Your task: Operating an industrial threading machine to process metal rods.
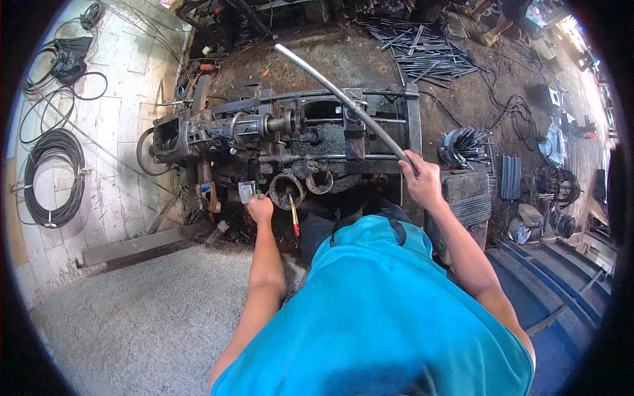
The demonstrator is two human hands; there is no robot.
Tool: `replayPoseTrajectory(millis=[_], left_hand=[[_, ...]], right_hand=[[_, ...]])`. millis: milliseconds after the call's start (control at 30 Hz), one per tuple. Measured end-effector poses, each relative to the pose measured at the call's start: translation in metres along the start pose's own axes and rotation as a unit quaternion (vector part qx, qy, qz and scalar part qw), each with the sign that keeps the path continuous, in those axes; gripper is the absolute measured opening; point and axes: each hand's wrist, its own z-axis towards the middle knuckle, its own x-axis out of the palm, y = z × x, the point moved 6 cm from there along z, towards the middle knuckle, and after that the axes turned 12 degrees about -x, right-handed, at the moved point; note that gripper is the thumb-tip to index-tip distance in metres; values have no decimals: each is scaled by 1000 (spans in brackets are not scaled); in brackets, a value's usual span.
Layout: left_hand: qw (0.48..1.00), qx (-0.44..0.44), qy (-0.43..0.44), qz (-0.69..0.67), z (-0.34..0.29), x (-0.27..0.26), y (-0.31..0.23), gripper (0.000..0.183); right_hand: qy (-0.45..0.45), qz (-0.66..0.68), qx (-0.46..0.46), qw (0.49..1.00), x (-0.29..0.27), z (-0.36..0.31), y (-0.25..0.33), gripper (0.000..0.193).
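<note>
My right hand [423, 180] is closed around the near end of a long grey metal rod [337, 92]. The rod slants away to the far left, crossing above the rails of a greasy lathe-like machine [244, 125]. Low at the machine's near side, my left hand [260, 208] is closed beside a small pale, square-faced piece [247, 191]. A bit of green shows at its fingertips; what it grips is hidden. To its right, a brush-like tool with a red-tipped handle [295, 221] leans out of a round metal cup [287, 189]. Another round cup [319, 181] sits alongside.
Many loose rods [422, 53] lie on the floor beyond the machine. At right are a container of upright rods [465, 145] and a ribbed metal stack [465, 198]. A black hose coil [53, 178] hangs on the left wall. Cables [518, 109] trail across the floor.
</note>
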Motion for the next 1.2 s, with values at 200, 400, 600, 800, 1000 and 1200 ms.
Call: replayPoseTrajectory(millis=[200,400,600,800,1000,1200], left_hand=[[1000,-11,-11,-14,5,3,7,30],[1000,-6,-3,2,-1,0,2,30],[1000,-1,-6,-9,3,1,6,30],[1000,-16,-8,-12,4,2,7,31],[1000,-10,-10,-13,-5,-4,-1,29],[1000,-5,-5,-20,-4,-1,0,30]], right_hand=[[25,-10,14,1000,-1,2,-5,24],[5,-26,-29,999,-3,3,-3,23],[-9,-42,-32,999,2,2,0,22],[-10,-42,-19,999,3,-2,-1,22],[-7,-44,-30,999,-1,1,-4,22],[-22,-45,-60,997,-2,5,0,20]])
